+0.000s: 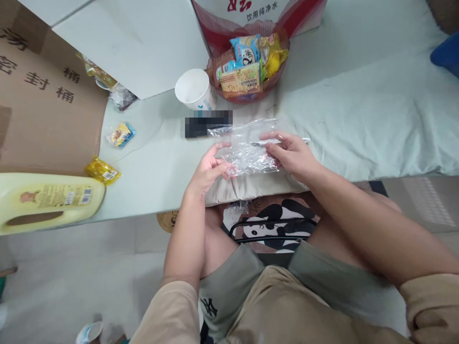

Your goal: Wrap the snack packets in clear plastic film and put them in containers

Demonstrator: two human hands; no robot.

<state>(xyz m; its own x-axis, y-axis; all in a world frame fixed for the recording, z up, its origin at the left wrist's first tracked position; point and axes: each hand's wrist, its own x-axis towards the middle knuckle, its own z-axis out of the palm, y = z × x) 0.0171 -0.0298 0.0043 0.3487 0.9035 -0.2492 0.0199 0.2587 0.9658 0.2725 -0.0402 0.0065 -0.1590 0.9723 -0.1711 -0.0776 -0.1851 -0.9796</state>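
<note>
A crinkled clear plastic bag (251,155) lies flat at the near edge of the cloth-covered table. My left hand (210,169) pinches its left end between thumb and fingers. Over the bag's right part, my right hand (292,153) grips a slim white pen-like tool (274,141) with a thin dark tip pointing left. Its exact kind is not clear, and fingers hide part of it. Just behind the bag lies a dark, pixelated oblong object (208,125), partly beneath the plastic.
A white paper cup (193,88) stands beside a reddish basket (278,81) of wrapped snacks. Behind are a red-and-white box (308,16) and a white box (136,43). At left are a cardboard box (46,119), a yellow jug (21,200) and small wrapped packets (103,170).
</note>
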